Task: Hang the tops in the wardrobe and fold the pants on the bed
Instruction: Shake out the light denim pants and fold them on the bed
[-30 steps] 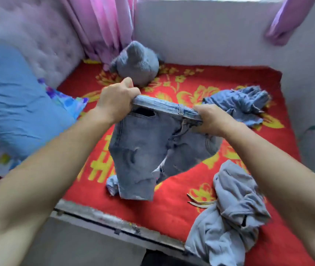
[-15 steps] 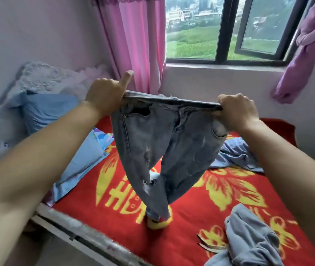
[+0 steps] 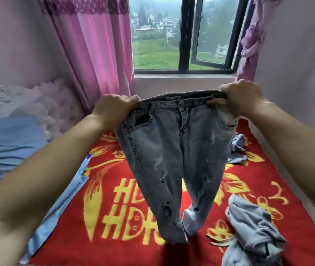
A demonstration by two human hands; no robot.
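Both hands, left hand (image 3: 112, 108) and right hand (image 3: 239, 96), are gripping the jeans (image 3: 172, 150) by the waistband corners, soft, floppy denim dangling over the bed (image 3: 114, 237).

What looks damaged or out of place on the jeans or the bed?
The jeans, held up by the waistband in the left hand and right hand, have frayed rips down both legs, and one leg end shows its pale inside. On the bed, a grey garment and a blue garment lie crumpled.

Yellow "HD" stands twice on the bed (image 3: 114, 248).
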